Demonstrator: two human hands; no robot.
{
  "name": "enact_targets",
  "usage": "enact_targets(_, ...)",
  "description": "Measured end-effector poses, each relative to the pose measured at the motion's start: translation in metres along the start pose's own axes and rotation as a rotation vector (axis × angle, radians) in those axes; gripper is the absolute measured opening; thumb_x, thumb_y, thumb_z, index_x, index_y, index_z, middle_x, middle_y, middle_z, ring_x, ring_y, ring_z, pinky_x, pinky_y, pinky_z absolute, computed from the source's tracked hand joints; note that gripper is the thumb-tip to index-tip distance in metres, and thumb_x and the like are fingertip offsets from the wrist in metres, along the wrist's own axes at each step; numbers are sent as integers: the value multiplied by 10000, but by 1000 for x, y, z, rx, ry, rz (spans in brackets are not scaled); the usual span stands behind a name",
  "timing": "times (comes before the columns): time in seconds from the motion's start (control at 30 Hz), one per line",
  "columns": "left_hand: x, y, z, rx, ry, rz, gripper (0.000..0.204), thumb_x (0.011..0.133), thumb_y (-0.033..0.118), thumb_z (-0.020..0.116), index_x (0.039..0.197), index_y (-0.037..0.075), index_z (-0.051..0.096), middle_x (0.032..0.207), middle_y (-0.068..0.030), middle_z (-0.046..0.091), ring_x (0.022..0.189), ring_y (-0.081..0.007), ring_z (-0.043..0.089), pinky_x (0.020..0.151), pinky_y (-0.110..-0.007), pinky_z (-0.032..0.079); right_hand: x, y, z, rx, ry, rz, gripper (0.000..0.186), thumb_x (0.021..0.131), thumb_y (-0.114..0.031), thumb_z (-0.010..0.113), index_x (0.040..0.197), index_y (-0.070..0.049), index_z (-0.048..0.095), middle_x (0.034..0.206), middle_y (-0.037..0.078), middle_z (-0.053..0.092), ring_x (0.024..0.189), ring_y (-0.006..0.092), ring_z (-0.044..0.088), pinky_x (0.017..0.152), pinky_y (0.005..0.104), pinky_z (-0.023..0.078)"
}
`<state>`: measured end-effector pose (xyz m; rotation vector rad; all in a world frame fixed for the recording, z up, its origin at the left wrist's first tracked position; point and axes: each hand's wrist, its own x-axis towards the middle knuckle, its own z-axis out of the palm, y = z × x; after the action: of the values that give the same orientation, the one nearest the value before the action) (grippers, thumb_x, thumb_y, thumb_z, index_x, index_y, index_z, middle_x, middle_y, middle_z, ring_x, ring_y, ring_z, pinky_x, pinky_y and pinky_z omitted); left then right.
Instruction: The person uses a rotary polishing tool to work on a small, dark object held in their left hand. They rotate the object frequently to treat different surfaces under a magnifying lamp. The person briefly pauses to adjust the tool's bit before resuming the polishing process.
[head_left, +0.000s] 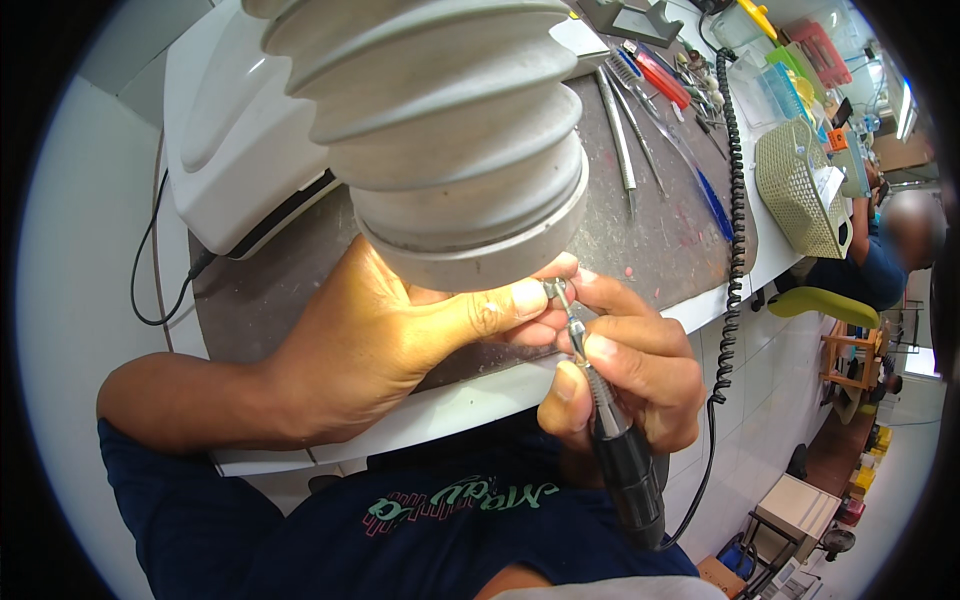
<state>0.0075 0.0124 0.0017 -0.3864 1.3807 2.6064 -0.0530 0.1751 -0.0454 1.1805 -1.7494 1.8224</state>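
Head view: the left hand point(390, 335) pinches a small metal piece point(551, 287) between its thumb and fingers, just near of the pale ribbed hose point(450, 120); the right hand point(655, 375) grips a black rotary handpiece point(630, 475), fingertips pressed around it.

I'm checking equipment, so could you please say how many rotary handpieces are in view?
1: the black handpiece, in the right hand. Others may be hidden behind the grey hose.

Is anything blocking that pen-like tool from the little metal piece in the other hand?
Nothing visible. The handpiece in the right hand has its tip right at the small metal piece the left hand pinches; contact is unclear. The ribbed hose hides part of the left hand, not that spot.
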Motion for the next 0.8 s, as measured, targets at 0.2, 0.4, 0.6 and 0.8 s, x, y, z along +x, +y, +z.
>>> enact_targets(0.2, 0, -1, 0, -5, 11, 2, 260, 927, 44, 575, 1170, -49, 577, 1082, -148, 606, 978, -188, 611, 858, -300, 529, 0, 0, 1, -16, 16, 4, 216, 773, -31, 742, 911, -4, 578, 775, 125, 643, 870, 366, 695, 732, 378, 607)
enact_targets(0.4, 0, -1, 1, -4, 18, 14, 267, 925, 55, 583, 1169, -54, 576, 1071, -147, 610, 976, -189, 614, 850, -298, 534, 0, 0, -1, 1, 1, -2, 231, 769, -28, 749, 915, -6, 571, 781, 119, 640, 871, 365, 694, 742, 383, 607)
enact_targets(0.6, 0, 2, 2, 17, 22, -5, 266, 926, 58, 583, 1167, -56, 575, 1040, -143, 621, 957, -189, 623, 842, -293, 537, 2, -3, -2, -5, -28, 14, 233, 765, -22, 751, 916, -7, 574, 788, 120, 643, 875, 363, 694, 754, 387, 605)
enact_targets(0.8, 0, 1, 2, 32, 31, -6, 272, 928, 58, 582, 1175, -55, 568, 1045, -146, 624, 948, -186, 628, 829, -290, 543, 3, -6, -1, -18, -3, 40, 222, 760, -9, 746, 912, -9, 585, 795, 118, 649, 877, 358, 695, 753, 378, 602)
